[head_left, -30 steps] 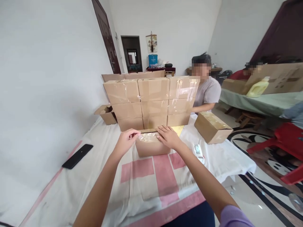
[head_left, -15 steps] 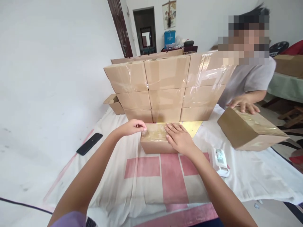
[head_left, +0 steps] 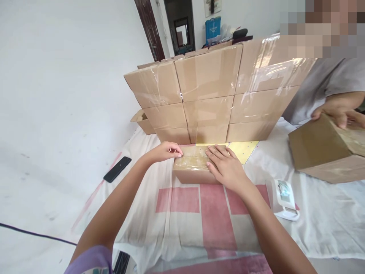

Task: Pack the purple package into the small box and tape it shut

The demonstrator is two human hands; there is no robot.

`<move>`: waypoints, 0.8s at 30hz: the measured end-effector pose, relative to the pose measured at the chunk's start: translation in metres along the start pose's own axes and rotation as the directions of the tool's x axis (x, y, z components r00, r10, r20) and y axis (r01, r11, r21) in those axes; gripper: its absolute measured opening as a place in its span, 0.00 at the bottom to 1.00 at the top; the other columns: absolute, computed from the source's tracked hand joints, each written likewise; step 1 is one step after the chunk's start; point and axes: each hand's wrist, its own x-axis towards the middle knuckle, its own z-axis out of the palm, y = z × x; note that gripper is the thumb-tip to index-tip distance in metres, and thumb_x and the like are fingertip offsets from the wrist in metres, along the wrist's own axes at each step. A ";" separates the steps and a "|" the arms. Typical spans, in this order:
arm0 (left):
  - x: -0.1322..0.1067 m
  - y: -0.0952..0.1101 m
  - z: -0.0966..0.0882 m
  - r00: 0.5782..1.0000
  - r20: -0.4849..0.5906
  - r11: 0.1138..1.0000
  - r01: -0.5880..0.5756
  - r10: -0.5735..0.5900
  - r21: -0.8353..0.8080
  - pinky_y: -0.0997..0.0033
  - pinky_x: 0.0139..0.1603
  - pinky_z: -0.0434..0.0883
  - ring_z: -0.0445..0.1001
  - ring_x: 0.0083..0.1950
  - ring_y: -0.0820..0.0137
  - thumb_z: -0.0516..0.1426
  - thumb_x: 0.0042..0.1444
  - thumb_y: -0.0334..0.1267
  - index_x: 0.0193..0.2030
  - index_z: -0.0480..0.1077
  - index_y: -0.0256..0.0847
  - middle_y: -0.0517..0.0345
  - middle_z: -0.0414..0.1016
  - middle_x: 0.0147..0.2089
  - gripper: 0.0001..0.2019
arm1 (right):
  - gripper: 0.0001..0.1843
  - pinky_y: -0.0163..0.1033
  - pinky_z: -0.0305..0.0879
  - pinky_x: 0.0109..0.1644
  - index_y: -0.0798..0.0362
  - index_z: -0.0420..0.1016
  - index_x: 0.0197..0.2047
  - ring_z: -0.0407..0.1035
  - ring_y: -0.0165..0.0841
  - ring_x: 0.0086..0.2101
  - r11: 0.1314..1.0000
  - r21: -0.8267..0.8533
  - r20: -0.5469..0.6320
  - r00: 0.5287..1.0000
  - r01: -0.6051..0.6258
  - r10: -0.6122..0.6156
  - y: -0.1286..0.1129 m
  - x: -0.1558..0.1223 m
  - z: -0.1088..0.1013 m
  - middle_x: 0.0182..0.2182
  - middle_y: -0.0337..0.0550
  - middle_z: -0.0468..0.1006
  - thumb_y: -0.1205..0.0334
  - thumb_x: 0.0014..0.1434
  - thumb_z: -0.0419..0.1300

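A small cardboard box (head_left: 196, 176) lies on the cloth in front of me, with shiny tape (head_left: 191, 161) along its top. My right hand (head_left: 225, 165) rests flat on the right part of that top, fingers spread. At the box's upper left edge is my left hand (head_left: 169, 151), its thumb and forefinger pinched together. Whatever sits between those fingertips is too small to make out. Just behind the box rises a stack of taped cardboard boxes (head_left: 209, 110).
On the right, a co-worker's hand (head_left: 340, 114) is on another taped box (head_left: 325, 148). A white tape dispenser (head_left: 285, 198) stands right of my forearm, and a black phone (head_left: 117, 169) lies at left. An open carton (head_left: 145, 123) sits beside the stack, near the wall.
My view has shifted, so most things sit farther right in the picture. Both my hands keep their places on the box. The co-worker's hand has changed its hold on the other box.
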 end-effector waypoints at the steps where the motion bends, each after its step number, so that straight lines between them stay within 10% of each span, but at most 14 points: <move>1: 0.001 0.000 0.001 1.000 -0.004 1.000 0.006 -0.006 -0.002 0.69 0.41 0.66 0.73 0.40 0.69 0.59 0.60 0.46 0.41 0.80 0.44 0.56 0.81 0.43 0.12 | 0.26 0.58 0.51 0.70 0.54 0.68 0.67 0.57 0.46 0.68 1.000 0.004 0.001 1.000 -0.001 0.001 0.000 0.000 0.000 0.66 0.50 0.68 0.54 0.73 0.45; 24: -0.010 0.005 0.016 0.958 -0.283 0.965 0.021 0.055 0.261 0.62 0.49 0.69 0.71 0.48 0.64 0.63 0.58 0.47 0.44 0.71 0.43 0.54 0.70 0.50 0.13 | 0.26 0.59 0.48 0.72 0.54 0.70 0.66 0.55 0.44 0.69 0.998 0.062 0.002 1.000 -0.020 0.020 -0.001 -0.005 -0.003 0.68 0.48 0.66 0.52 0.73 0.46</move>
